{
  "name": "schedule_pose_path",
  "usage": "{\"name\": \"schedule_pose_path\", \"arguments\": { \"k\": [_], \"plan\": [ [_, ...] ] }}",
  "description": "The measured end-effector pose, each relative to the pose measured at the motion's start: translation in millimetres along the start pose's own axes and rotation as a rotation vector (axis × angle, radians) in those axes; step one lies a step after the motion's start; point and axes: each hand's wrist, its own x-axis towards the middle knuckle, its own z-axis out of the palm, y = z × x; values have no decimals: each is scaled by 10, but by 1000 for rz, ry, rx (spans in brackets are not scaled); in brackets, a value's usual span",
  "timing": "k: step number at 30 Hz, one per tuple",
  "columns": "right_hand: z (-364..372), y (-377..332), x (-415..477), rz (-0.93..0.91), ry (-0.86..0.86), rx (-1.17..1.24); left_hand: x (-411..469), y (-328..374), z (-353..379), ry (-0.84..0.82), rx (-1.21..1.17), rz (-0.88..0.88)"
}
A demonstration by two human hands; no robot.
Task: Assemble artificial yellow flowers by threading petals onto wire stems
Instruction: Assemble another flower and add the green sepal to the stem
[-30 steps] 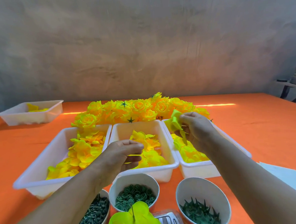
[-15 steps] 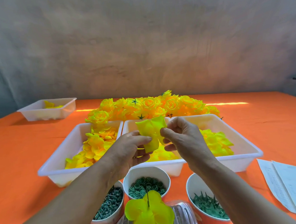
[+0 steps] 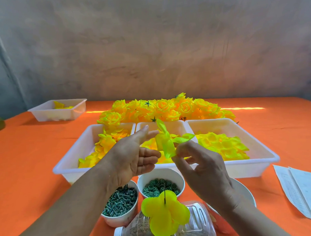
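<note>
Readying a petal [image 3: 165, 145] for threading: the right hand [image 3: 202, 167] pinches its lower edge, while the left hand [image 3: 133, 155], at its 9 o'clock, has straight fingers and holds nothing. Next, I judge, the petal's centre must meet the stem [image 3: 164, 195] tip at 6 o'clock.

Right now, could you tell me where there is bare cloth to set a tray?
Left: wide bare cloth between the small far tray and left petal tray. Right: a strip between right petal tray and papers. Crowded: bowls and bottle in front.
</note>
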Motion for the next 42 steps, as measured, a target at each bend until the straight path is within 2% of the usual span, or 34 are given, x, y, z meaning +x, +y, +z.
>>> {"name": "schedule_pose_path", "arguments": {
  "k": [4, 10, 12, 15, 17, 19, 23, 25, 27, 31, 36, 42],
  "plan": [
    [-17, -41, -90, -132, 1, -169, -98, 22, -56, -180, -133, -36],
    [13, -135, -156, -273, -32, -285, -249, 7, -51, -252, -205, -12],
    [18, -144, -177, -272, -60, -333, -303, 16, -35, -260, -182, 32],
    [0, -159, -199, -253, -101, -359, -327, -16, 4, -139, -34, 121],
    [-41, -176, -200, -201, -126, -298, -337, -31, 27, -70, 25, 190],
    [-94, -196, -192, -69, -95, -149, -345, -31, 25, -43, 59, 245],
    [-183, -271, -74, 438, 20, 310, -381, -5, 20, -62, 139, 333],
    [-229, -286, 44, 610, -23, 462, -412, 4, 48, -73, 190, 370],
    [-259, -317, 150, 727, -137, 547, -445, 18, 77, -73, 224, 395],
    [-258, -410, 206, 696, -279, 568, -511, 45, 103, -105, 282, 378],
    [-239, -465, 95, 631, -310, 728, -554, 12, 69, -150, 253, 247],
    [-209, -481, -35, 714, -342, 776, -576, -66, 61, -143, 280, 170]
  ]
}}
